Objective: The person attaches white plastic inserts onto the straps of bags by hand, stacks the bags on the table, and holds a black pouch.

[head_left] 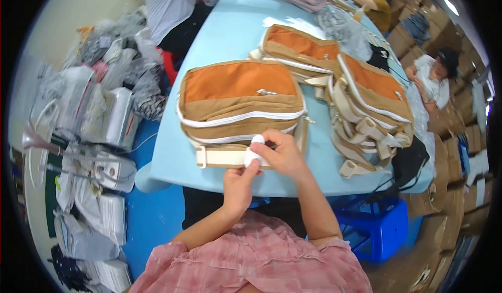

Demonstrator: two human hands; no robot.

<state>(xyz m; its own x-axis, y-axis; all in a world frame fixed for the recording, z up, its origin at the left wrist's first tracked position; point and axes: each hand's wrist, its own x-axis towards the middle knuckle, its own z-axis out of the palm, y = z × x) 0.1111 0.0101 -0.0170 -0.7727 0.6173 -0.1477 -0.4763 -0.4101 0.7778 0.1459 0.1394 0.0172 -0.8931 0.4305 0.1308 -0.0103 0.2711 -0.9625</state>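
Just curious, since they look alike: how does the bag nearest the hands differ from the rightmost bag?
The near bag sits roughly level across the view; the right bag slants. The near bag's strap lies straight, left hand and right hand at its white piece; the right bag's straps lie bunched, untouched. Both have orange panels and white zips.

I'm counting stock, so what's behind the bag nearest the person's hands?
Behind the near bag, the blue tabletop shows, with an orange-and-tan bag toward the right. Anything tight against the near bag's back is covered and can't be seen.
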